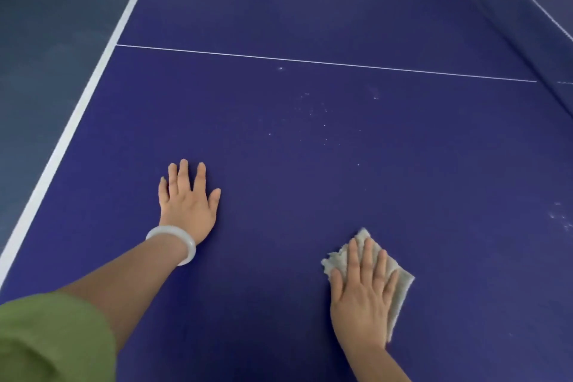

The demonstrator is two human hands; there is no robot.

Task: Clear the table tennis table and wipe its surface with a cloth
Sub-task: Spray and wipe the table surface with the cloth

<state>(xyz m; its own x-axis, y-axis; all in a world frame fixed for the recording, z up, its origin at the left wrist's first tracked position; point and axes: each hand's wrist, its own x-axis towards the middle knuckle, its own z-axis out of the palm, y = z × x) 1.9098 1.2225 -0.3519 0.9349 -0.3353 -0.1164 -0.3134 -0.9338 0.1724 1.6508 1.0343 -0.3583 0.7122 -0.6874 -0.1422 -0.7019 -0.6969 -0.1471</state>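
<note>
Blue table tennis table (310,9), white edge lines; net (527,9) far right; white specks (313,112) mid-surface. Left hand (187,198), pale bangle (173,243), flat, fingers spread, near left. Right hand (362,291) open, pressing crumpled grey-white cloth (400,285) near right. No legible writing.

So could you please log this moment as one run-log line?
stage: wiping | right hand: flat on cloth | left hand: flat on table | specks: ahead, unwiped
</note>
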